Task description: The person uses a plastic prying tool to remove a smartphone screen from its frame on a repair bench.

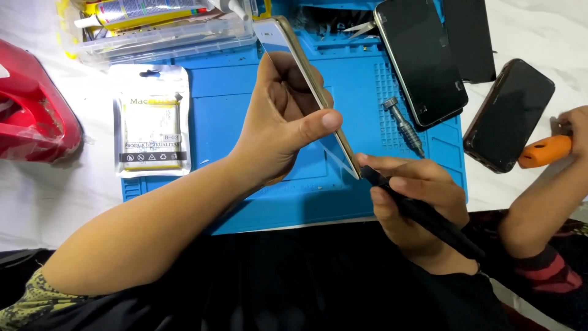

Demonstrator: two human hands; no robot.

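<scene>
My left hand point(283, 119) grips a gold-edged phone point(293, 48), held on edge and tilted above the blue work mat point(226, 122); its glass face turns left. My right hand point(411, 199) holds a black rod-shaped tool point(429, 217) whose tip touches the phone's lower corner near the mat's front edge.
A battery in a clear packet point(150, 122) lies at the mat's left. A metal screwdriver point(404, 125), scissors point(361, 27) and dark phones point(420, 58) point(508, 113) sit right. Another person's hand point(572, 132) holds an orange handle point(545, 151). Red object point(30, 104) far left; plastic box point(165, 34) behind.
</scene>
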